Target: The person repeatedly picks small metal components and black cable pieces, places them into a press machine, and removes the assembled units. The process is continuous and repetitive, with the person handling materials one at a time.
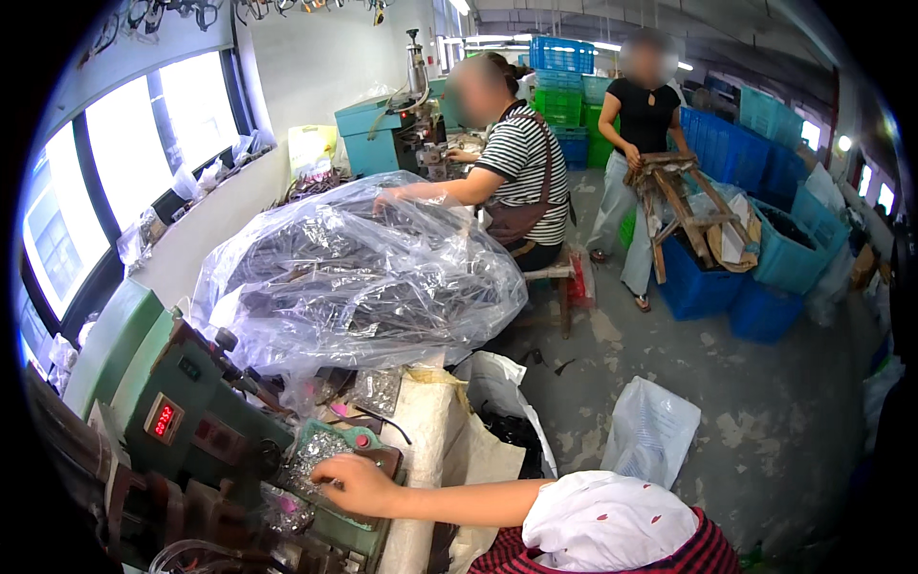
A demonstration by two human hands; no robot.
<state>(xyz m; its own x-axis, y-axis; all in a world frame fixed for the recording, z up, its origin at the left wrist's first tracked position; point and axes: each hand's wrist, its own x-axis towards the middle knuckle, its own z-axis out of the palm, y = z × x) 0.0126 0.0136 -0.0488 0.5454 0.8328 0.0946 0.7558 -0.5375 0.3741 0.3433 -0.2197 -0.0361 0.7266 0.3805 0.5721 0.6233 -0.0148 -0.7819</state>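
My right hand (356, 484) rests over a green tray (316, 432) filled with small shiny metal parts (323, 450). Its fingers are bent and drawn together at the parts; what they pinch, if anything, is too small to make out. Close by, a red button (362, 441) sits at the tray's far edge. A thin dark curved strip, like an eyeglass temple (387, 421), lies just beyond. To the left of the hand stands a green machine (182, 402) with a lit red display. My left hand is out of the picture.
A big clear plastic bag (363, 277) of dark pieces fills the bench beyond. An open white sack (512, 383) of black pieces stands beside the bench. One co-worker (521, 172) sits at another machine; a second person (641, 124) holds a wooden stool (688, 206) near blue crates (693, 282).
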